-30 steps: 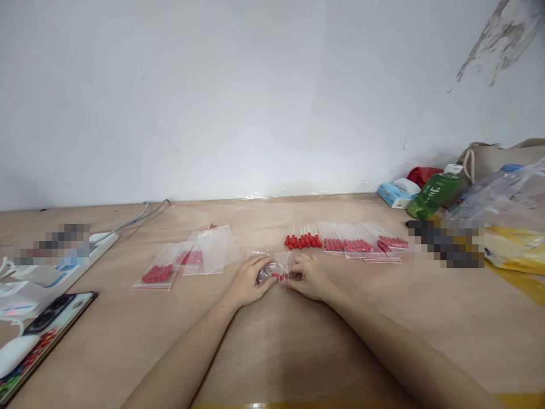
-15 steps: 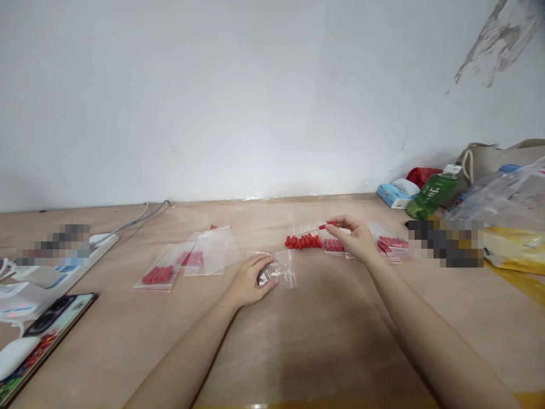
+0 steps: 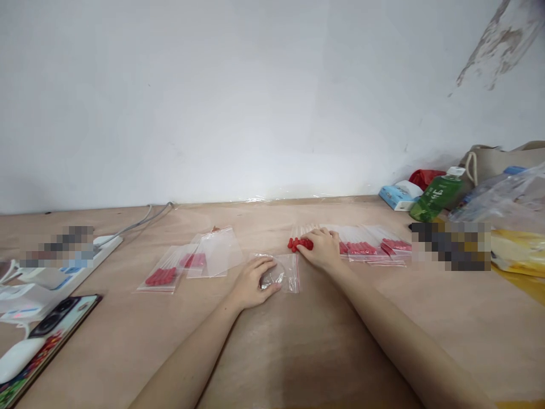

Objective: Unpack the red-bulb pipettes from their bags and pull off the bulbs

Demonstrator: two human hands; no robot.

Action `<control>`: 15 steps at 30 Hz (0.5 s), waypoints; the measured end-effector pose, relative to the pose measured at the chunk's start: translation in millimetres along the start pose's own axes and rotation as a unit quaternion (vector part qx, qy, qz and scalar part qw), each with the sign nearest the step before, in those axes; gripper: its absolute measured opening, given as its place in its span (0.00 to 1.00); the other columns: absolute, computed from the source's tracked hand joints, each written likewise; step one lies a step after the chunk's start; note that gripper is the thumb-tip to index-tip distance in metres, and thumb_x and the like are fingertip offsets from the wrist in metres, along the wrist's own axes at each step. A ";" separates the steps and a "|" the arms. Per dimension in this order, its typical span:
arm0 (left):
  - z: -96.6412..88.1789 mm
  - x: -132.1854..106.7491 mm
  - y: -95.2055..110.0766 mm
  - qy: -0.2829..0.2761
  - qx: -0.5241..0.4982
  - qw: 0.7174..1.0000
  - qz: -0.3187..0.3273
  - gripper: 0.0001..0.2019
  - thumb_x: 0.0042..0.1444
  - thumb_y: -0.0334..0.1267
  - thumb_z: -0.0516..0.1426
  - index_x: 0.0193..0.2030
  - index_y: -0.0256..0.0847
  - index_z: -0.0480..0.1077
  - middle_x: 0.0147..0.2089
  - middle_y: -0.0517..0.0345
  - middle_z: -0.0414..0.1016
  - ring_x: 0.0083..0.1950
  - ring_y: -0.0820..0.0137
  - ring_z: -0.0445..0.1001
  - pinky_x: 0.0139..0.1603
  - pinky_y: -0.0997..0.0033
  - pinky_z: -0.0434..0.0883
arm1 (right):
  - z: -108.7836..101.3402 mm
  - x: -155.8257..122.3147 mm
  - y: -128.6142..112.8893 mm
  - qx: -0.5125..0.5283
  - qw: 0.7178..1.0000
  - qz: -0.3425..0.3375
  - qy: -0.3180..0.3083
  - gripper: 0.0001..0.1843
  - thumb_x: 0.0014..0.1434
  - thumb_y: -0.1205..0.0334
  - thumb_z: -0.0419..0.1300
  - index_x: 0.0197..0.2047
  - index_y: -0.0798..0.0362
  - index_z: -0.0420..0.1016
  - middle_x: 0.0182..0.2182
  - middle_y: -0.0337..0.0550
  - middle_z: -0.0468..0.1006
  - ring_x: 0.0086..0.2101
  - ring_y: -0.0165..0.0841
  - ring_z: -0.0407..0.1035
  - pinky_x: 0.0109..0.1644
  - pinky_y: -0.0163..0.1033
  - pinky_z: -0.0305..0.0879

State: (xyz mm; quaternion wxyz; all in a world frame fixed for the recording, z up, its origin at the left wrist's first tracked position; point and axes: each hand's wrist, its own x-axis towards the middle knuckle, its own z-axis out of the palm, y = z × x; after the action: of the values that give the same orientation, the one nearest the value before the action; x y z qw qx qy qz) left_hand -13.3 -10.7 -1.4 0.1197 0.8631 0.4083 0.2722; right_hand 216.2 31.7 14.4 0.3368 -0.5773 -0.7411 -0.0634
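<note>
My left hand (image 3: 254, 282) lies on a clear zip bag (image 3: 289, 274), its fingers and thumb spread over the plastic. To the right, my right hand (image 3: 322, 248) is closed over a row of thin white sticks with red tips (image 3: 293, 245). Thumb and fingers press around some red tips; my palm and fingers hide part of the row. Just beyond that hand, filled zip bags (image 3: 361, 248) of red-tipped sticks lie overlapping. Left of my left hand are another filled zip bag (image 3: 160, 276) and a flat whitish bag (image 3: 219, 255) overlapping a bag with red tips inside.
A white power strip (image 3: 108, 244) with a grey cable and a phone (image 3: 63, 324) with a white mouse-like object (image 3: 19, 359) lie at the left. At the right are a tissue pack (image 3: 398, 196), a green bottle (image 3: 438, 196) and plastic bags (image 3: 511, 199).
My right hand has moved left and down from above the row, where it pinched one red-tipped stick, onto the red tips. My left hand stays on the clear bag.
</note>
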 end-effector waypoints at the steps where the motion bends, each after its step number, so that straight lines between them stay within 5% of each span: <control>1: 0.0 -0.1 0.1 -0.002 0.000 1.000 0.000 0.24 0.48 0.45 0.58 0.52 0.42 0.65 0.55 0.49 0.66 0.56 0.60 0.64 0.57 0.53 0.62 | -3.1 -3.9 -1.8 0.007 1.000 0.002 -0.003 0.10 0.51 0.54 0.57 0.31 0.49 0.75 0.32 0.44 0.75 0.38 0.39 0.63 0.45 0.48 0.48; 5: -0.9 -0.6 2.0 -0.009 0.004 1.000 0.006 0.23 0.48 0.44 0.58 0.52 0.43 0.66 0.56 0.49 0.65 0.56 0.59 0.64 0.56 0.53 0.62 | -16.1 -30.9 -9.8 0.072 0.995 -0.066 -0.017 0.11 0.55 0.55 0.54 0.37 0.48 0.75 0.38 0.46 0.74 0.41 0.38 0.64 0.46 0.47 0.53; 8: -2.1 -0.6 4.5 -0.013 0.007 1.000 0.011 0.22 0.48 0.44 0.58 0.52 0.43 0.66 0.56 0.49 0.65 0.56 0.59 0.64 0.56 0.54 0.62 | -22.4 -54.0 -12.7 0.118 0.974 -0.163 -0.102 0.18 0.55 0.52 0.54 0.48 0.47 0.71 0.49 0.47 0.69 0.48 0.40 0.62 0.50 0.48 0.54; 11: -3.4 0.9 6.5 -0.014 0.000 1.000 0.020 0.21 0.49 0.45 0.58 0.51 0.44 0.67 0.55 0.51 0.66 0.55 0.60 0.64 0.56 0.56 0.63 | -25.8 -66.9 -11.6 0.136 0.958 -0.183 -0.175 0.21 0.55 0.52 0.54 0.52 0.46 0.68 0.50 0.46 0.68 0.51 0.40 0.61 0.53 0.48 0.55; 15: -4.1 3.8 6.5 0.091 0.024 0.994 -0.056 0.13 0.53 0.44 0.54 0.44 0.44 0.69 0.47 0.54 0.70 0.49 0.63 0.68 0.52 0.58 0.65 | -28.3 -67.8 -9.8 0.149 0.956 -0.169 -0.187 0.20 0.55 0.53 0.55 0.51 0.47 0.69 0.50 0.47 0.69 0.51 0.39 0.61 0.53 0.47 0.57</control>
State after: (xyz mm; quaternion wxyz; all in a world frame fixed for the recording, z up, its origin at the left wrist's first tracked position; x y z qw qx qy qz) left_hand -9.5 -11.9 6.2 0.0762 0.8130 0.4717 0.3326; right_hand 226.6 -40.2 0.1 0.2584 -0.3883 -0.8788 0.1007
